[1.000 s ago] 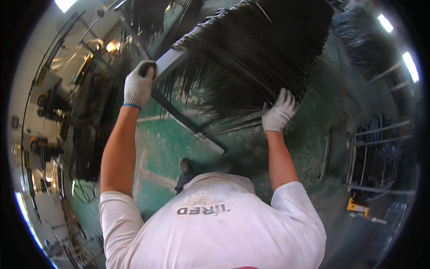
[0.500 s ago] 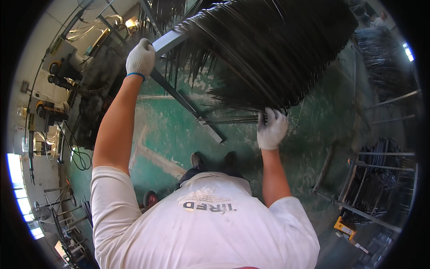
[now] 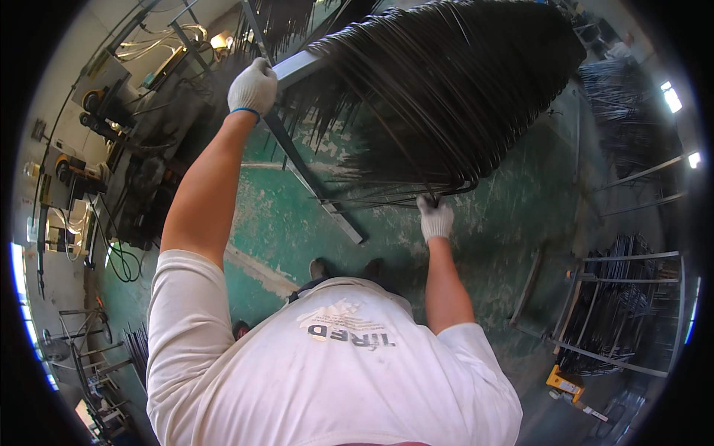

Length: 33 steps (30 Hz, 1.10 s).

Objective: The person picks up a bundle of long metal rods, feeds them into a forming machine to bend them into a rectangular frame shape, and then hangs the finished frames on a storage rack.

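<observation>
A thick bundle of dark bent metal rods [image 3: 468, 82] hangs over a grey square metal bar [image 3: 297, 68] in front of me. My left hand [image 3: 253, 87], in a white knit glove with a blue cuff, is closed round the near end of that bar. Below the bundle, my right hand [image 3: 436, 218], gloved too, has its fingers pinched together at the lower bent ends of the rods. It appears to grip one or more rods there; the fingertips are partly hidden. A slanting metal rack leg [image 3: 320, 195] runs beneath the bundle.
Green worn floor [image 3: 498, 230] lies underfoot. On the right stands a metal frame rack [image 3: 632, 258] holding more dark rods, with a yellow tool [image 3: 565, 383] beside it. Machinery with cables [image 3: 93, 178] lines the left wall. A person [image 3: 621, 48] is far off at upper right.
My left hand and the bar end have shifted right in the picture. My right hand has moved down and slightly left, and its fingers have drawn together at the rod ends.
</observation>
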Each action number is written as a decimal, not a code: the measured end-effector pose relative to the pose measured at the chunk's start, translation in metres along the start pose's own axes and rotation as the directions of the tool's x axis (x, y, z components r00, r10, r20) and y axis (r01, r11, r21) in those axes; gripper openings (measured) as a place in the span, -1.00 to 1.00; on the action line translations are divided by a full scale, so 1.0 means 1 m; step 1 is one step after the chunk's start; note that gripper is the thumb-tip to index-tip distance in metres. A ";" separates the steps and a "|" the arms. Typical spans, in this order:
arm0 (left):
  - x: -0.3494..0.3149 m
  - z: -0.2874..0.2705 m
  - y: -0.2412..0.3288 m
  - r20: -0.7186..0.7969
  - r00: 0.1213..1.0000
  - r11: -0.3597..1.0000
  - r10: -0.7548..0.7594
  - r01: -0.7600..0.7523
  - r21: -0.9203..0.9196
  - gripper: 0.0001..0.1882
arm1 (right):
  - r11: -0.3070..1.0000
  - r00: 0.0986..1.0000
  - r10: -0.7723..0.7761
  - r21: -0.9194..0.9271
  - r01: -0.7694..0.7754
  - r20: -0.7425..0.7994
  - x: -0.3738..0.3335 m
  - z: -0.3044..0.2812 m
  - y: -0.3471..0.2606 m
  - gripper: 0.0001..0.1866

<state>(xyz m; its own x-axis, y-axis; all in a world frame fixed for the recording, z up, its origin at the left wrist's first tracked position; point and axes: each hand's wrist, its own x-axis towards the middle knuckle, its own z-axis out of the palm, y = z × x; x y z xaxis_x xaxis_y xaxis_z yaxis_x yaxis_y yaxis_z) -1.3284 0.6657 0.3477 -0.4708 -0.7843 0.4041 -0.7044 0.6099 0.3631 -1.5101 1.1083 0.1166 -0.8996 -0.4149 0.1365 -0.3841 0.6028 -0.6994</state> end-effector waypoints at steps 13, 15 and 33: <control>-0.001 -0.001 -0.007 -0.001 1.000 1.000 -0.019 0.019 0.004 -0.67 | 0.788 0.859 -0.454 0.556 0.263 0.237 -0.082 -0.090 -0.156 -0.79; 0.002 0.003 -0.005 0.008 1.000 1.000 -0.019 0.019 0.005 -0.67 | 0.667 0.865 -0.451 0.727 0.164 0.219 -0.074 -0.094 -0.192 -0.73; 0.011 0.018 -0.023 0.040 0.997 0.997 0.069 -0.070 0.025 -0.68 | 0.286 0.765 -0.581 0.950 -0.129 0.279 -0.002 -0.154 -0.392 -0.75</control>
<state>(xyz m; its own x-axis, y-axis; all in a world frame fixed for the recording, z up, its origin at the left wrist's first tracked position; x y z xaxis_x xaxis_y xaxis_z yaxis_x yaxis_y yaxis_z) -1.3273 0.6407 0.3284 -0.5393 -0.7443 0.3939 -0.6826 0.6603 0.3131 -1.3900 0.9774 0.4981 -0.4068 -0.8575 0.3152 0.2038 -0.4214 -0.8837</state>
